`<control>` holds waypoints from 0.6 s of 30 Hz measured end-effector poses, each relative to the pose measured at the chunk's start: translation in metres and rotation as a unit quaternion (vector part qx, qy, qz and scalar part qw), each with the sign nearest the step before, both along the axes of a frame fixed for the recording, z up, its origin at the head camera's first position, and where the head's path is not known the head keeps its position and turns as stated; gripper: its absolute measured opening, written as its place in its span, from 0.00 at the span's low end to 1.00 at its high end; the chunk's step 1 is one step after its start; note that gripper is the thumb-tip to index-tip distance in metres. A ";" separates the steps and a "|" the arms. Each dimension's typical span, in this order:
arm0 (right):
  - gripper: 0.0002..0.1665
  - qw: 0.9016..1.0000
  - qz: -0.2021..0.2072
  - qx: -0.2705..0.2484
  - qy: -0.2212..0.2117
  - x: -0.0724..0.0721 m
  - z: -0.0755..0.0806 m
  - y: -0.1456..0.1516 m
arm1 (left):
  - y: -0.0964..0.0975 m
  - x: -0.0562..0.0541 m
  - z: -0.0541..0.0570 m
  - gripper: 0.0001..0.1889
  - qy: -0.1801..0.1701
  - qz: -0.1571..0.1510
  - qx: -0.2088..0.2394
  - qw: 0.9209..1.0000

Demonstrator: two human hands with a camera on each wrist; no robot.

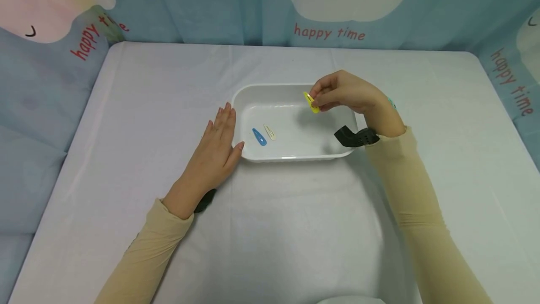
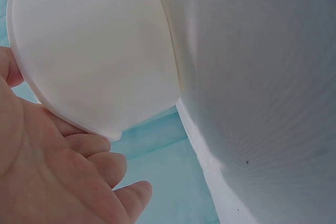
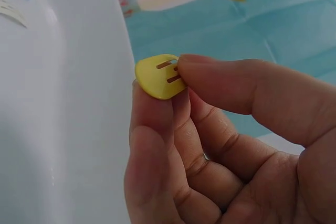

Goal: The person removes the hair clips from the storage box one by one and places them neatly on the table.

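Note:
A yellow snap hair clip (image 1: 311,102) is pinched between the thumb and fingers of my right hand (image 1: 348,92), above the right part of a white tray (image 1: 291,157). Close up in the right wrist view, the thumb presses on the slotted yellow clip (image 3: 157,80). A blue hair clip (image 1: 259,137) and a cream-coloured hair clip (image 1: 270,132) lie side by side on the tray's floor, towards its left end. With its fingers extended, my left hand (image 1: 215,147) rests against the tray's left rim; the left wrist view shows this hand (image 2: 63,166) touching the tray's outer edge (image 2: 94,51).
The tray stands on a table covered with a white cloth (image 1: 139,121). A blue printed curtain (image 1: 202,3) hangs behind and beside the table. Part of a white rounded object (image 1: 350,300) shows at the bottom edge of the head view.

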State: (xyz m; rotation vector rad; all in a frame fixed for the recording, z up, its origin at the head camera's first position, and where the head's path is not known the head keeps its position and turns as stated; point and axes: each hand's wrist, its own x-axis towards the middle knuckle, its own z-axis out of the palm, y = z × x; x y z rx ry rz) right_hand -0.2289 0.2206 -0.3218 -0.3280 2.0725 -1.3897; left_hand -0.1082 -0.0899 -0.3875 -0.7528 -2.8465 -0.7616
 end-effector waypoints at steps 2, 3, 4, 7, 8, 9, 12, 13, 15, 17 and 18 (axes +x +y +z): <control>0.04 1.000 -0.003 -0.004 0.005 0.001 0.000 0.003 | 0.000 0.000 0.000 0.35 -0.001 0.000 0.000 1.000; 0.04 1.000 -0.005 -0.005 0.007 0.002 0.000 0.005 | 0.000 0.000 0.000 0.35 -0.001 0.001 -0.001 1.000; 0.03 1.000 -0.006 -0.008 0.009 0.002 0.000 0.007 | 0.000 0.000 -0.001 0.35 -0.001 0.001 -0.001 1.000; 0.03 1.000 -0.013 -0.023 0.009 0.004 -0.001 0.012 | 0.000 0.000 -0.001 0.35 -0.002 0.001 -0.001 1.000; 0.03 0.999 -0.015 -0.028 0.008 0.004 -0.001 0.013 | 0.000 0.000 -0.001 0.35 -0.003 0.002 -0.001 1.000; 0.03 0.999 -0.018 -0.034 0.007 0.005 -0.001 0.015 | 0.000 -0.001 -0.001 0.35 -0.003 0.002 -0.002 1.000; 0.03 0.998 -0.025 -0.049 0.006 0.006 -0.002 0.019 | 0.000 -0.001 -0.001 0.35 -0.004 0.003 -0.002 1.000; 0.03 0.998 -0.027 -0.053 0.007 0.007 -0.003 0.021 | 0.000 -0.001 -0.001 0.35 -0.004 0.003 -0.002 1.000; 0.03 0.998 -0.032 -0.059 0.007 0.008 -0.003 0.024 | 0.000 -0.001 -0.001 0.35 -0.004 0.003 -0.002 1.000; 0.03 0.997 -0.039 -0.065 0.003 0.009 -0.003 0.027 | 0.001 -0.001 0.000 0.34 -0.004 0.003 -0.001 1.000; 0.03 0.997 -0.043 -0.069 0.000 0.010 -0.003 0.028 | 0.001 0.000 0.000 0.34 -0.004 0.003 -0.001 1.000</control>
